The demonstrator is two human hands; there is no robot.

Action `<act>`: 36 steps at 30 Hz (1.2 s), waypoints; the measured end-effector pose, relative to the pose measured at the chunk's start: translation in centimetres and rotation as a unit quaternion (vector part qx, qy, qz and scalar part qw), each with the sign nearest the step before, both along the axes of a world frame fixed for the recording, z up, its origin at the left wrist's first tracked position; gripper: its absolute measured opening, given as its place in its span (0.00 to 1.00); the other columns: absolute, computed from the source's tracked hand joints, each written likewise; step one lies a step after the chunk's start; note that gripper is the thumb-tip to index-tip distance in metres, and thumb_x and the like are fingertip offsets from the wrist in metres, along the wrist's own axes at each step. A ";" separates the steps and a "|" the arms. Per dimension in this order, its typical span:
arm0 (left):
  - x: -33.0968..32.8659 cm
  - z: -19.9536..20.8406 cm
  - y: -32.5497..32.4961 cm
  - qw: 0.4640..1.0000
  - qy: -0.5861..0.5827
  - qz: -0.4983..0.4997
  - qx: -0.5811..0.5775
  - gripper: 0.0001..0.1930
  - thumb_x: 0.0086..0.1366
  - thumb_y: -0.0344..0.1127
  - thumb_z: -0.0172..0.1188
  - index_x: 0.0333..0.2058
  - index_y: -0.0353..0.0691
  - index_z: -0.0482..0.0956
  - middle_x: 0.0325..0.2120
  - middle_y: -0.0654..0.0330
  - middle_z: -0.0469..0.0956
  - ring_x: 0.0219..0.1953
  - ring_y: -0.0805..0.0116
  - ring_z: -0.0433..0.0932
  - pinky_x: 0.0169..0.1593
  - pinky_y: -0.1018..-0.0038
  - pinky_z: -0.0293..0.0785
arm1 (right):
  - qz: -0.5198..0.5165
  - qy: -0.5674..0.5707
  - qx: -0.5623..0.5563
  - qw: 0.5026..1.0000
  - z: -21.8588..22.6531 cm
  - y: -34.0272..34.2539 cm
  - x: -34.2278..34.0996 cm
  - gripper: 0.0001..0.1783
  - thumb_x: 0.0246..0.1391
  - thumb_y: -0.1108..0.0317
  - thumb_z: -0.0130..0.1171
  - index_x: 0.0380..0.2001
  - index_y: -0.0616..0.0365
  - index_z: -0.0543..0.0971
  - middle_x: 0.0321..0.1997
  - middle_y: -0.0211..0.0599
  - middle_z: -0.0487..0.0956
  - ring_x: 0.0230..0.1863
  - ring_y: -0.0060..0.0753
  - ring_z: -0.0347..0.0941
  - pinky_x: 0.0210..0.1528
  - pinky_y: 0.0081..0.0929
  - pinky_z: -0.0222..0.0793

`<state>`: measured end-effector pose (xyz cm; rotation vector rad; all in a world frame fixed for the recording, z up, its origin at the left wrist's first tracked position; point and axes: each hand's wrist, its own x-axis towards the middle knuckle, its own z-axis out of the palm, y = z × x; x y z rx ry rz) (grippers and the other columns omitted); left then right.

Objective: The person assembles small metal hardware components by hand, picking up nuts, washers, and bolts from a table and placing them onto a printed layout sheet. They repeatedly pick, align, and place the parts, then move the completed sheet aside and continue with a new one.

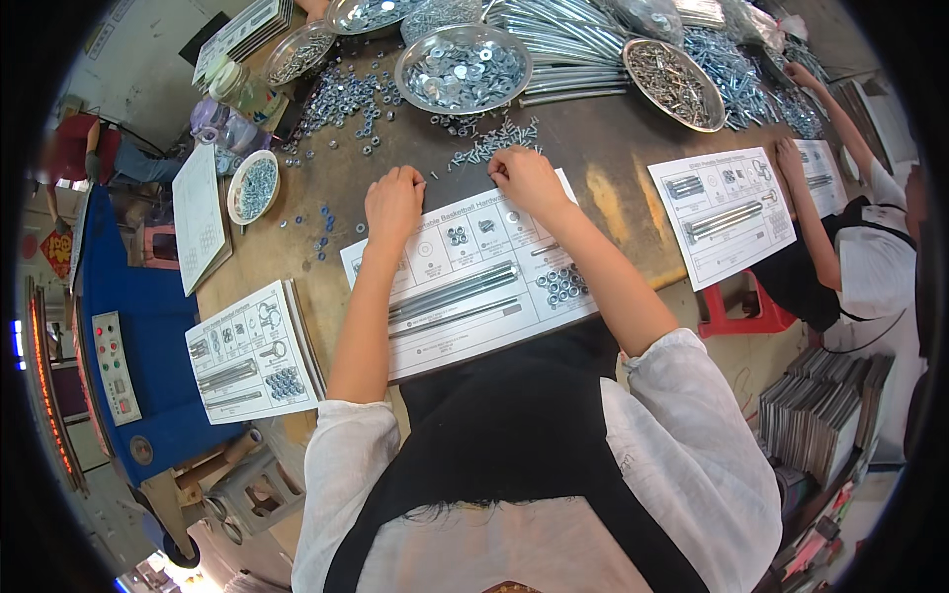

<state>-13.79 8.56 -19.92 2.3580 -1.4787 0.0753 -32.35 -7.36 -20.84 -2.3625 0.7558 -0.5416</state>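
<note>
A printed hardware card [465,321] lies in front of me, with pictures of bolts, nuts and other parts on it. My left hand [395,203] is over its far left edge, fingers curled down and drawn together. At the card's far right edge is my right hand [531,181], its thumb and fingers pinched beside a loose heap of small screws [494,143]. What either hand holds, if anything, is hidden. Beyond the screws stands a metal bowl of flat washers [465,69]. Loose nuts [346,104] are scattered to the left of it.
A white bowl of small hardware [255,188] and stacked cards [259,351] are at the left. Long metal rods [563,49] and a bowl of small fasteners [674,85] lie at the back. On the right, a co-worker [840,237] sits by another card [722,212].
</note>
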 end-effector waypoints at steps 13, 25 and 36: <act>-8.7 2.7 2.9 0.957 0.260 -0.124 -0.010 0.04 0.63 0.28 0.61 0.36 0.33 0.79 0.33 0.53 0.79 0.36 0.57 0.80 0.42 0.65 0.77 | -0.020 -0.075 0.108 0.991 4.4 4.0 -4.7 0.06 0.53 0.74 0.61 0.36 0.59 0.78 0.35 0.40 0.81 0.35 0.38 0.80 0.40 0.32 0.77; -11.5 0.6 1.2 0.983 0.017 -0.173 -0.060 0.12 0.57 0.24 0.62 0.40 0.40 0.76 0.32 0.55 0.76 0.37 0.54 0.78 0.41 0.61 0.76 | -0.013 -0.062 0.117 0.991 3.1 6.8 -7.5 0.05 0.53 0.74 0.60 0.35 0.59 0.78 0.36 0.41 0.81 0.36 0.43 0.80 0.40 0.36 0.76; -8.5 3.1 4.3 0.968 0.224 -0.025 -0.109 0.11 0.65 0.28 0.61 0.46 0.40 0.78 0.38 0.57 0.75 0.32 0.61 0.78 0.37 0.68 0.74 | 0.042 -0.049 0.028 0.998 1.7 8.1 -5.0 0.04 0.55 0.71 0.58 0.35 0.56 0.76 0.35 0.39 0.80 0.38 0.46 0.79 0.39 0.40 0.76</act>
